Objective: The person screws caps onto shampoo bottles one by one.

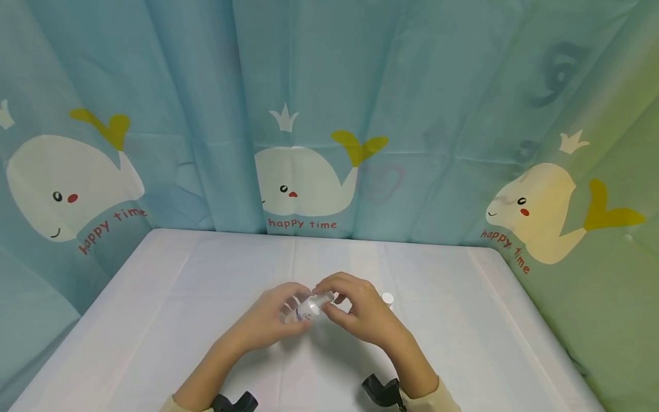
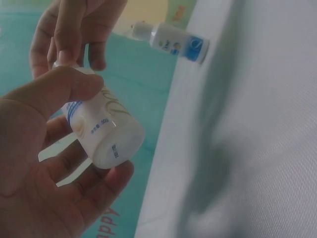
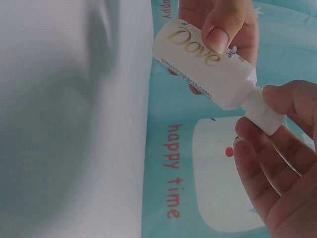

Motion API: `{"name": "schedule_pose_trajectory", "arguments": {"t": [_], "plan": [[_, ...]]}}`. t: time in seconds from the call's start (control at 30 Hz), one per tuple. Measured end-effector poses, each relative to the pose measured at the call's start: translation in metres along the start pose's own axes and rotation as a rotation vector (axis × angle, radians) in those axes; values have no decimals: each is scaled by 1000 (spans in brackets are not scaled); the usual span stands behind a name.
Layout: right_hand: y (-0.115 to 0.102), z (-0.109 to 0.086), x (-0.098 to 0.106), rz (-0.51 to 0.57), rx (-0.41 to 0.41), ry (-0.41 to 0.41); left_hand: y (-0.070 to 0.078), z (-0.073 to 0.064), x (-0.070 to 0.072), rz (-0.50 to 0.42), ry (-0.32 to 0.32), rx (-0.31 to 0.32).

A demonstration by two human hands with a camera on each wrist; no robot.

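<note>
My left hand (image 1: 268,320) grips a small white Dove bottle (image 3: 198,62) by its body, thumb on one side and fingers curled behind. The bottle is held tilted above the table, its base (image 2: 116,148) facing the left wrist camera. At its other end my right hand (image 1: 362,306) pinches the white cap (image 3: 265,115) between thumb and fingers. A narrow strip of the neck (image 3: 251,97) shows between cap and shoulder. Just beyond the right hand stands a second small white bottle (image 2: 173,42) with a blue band near its base; in the head view the hand mostly hides it.
A white cloth covers the table (image 1: 206,274). Behind and at both sides hangs a blue-green curtain (image 1: 437,103) with printed whales. Black wrist mounts (image 1: 382,391) sit near both sleeves at the front.
</note>
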State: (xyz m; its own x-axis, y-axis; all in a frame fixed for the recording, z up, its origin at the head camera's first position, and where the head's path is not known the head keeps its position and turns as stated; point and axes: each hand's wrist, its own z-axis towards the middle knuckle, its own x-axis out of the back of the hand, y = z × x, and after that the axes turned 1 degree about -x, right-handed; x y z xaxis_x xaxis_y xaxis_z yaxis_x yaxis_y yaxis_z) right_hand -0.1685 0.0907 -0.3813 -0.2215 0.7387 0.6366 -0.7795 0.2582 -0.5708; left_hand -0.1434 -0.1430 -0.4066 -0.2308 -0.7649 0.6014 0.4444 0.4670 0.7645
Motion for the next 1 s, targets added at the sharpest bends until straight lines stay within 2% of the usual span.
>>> {"name": "schedule_pose_trajectory", "arguments": {"t": [0.6,0.83,1.0], "plan": [[-2,-1,2,-7,-56,-23,1,0,2,9,14,23],[-1,-1,3,-7,-40,-23,2,0,2,13,11,28],[-1,-1,2,-11,-57,-24,2,0,2,12,9,30]]}}
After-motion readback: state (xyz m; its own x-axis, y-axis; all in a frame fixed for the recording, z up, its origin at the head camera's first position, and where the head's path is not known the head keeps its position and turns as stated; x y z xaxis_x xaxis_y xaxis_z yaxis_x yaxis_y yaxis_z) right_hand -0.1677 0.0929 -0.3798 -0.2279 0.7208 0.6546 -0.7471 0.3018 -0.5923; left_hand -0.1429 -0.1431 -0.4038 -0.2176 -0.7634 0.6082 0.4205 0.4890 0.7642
